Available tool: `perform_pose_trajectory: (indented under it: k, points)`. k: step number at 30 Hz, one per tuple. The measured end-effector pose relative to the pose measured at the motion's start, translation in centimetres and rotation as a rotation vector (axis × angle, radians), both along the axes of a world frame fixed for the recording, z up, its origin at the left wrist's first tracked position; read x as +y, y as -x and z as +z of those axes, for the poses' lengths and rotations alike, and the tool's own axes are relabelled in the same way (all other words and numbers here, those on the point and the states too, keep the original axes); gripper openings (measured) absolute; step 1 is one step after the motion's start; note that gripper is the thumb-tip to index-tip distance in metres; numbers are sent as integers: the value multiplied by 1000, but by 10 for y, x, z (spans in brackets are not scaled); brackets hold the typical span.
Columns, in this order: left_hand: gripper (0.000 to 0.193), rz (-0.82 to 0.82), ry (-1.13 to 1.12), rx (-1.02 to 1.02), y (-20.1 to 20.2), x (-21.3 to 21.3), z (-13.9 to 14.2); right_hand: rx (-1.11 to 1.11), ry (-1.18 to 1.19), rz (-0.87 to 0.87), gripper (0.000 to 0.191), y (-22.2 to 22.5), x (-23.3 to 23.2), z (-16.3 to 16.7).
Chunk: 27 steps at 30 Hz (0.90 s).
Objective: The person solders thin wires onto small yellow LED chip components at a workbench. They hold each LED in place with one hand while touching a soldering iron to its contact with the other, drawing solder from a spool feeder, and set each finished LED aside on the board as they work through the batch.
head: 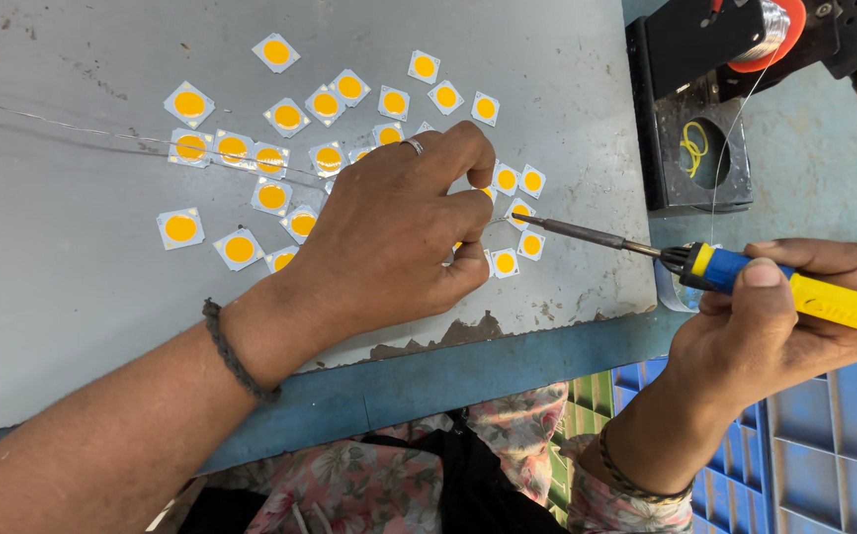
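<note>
A soldering iron (745,272) is gripped in the right hand (774,316), tip held at the LED chips (508,237) near the sheet's right edge. The left hand (389,237) is curled, pinching a thin wire (102,132) onto a chip; contact is hidden. Progress cannot be judged: many square chips are scattered on the grey sheet (53,297), joints unreadable. A solder spool (774,30) is seen far right, a blue crate (824,445) near right.

left hand (399,232): palm down, fingers curled, pinching, forearm from near left | right hand (779,316): fisted grip, thumb on top, near right
</note>
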<state>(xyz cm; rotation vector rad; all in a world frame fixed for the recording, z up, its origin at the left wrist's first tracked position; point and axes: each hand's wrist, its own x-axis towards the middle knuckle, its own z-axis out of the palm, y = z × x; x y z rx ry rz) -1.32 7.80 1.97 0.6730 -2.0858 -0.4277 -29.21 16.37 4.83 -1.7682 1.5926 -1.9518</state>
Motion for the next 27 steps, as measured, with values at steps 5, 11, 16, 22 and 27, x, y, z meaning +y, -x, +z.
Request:
perform_pose_trajectory:
  k: [5, 11, 16, 22, 27]
  points:
    - [14, 3, 0, -12, 0, 0, -1, -4, -3, 12, 26, -2, -1, 0]
    - [13, 6, 10, -19, 0, 0, -2, -23, -19, 13, 24, -5, -3, 1]
    - [15, 14, -2, -24, 1, 0, -2, -20, -6, 23, 25, -4, -3, -1]
    - [15, 18, 30, 19, -1, 3, 2, 10, 116, -39, 33, 5, 1, -3]
    - [13, -55, 33, 5, 5, 8, 2, -32, 98, -51, 38, 14, 10, -4]
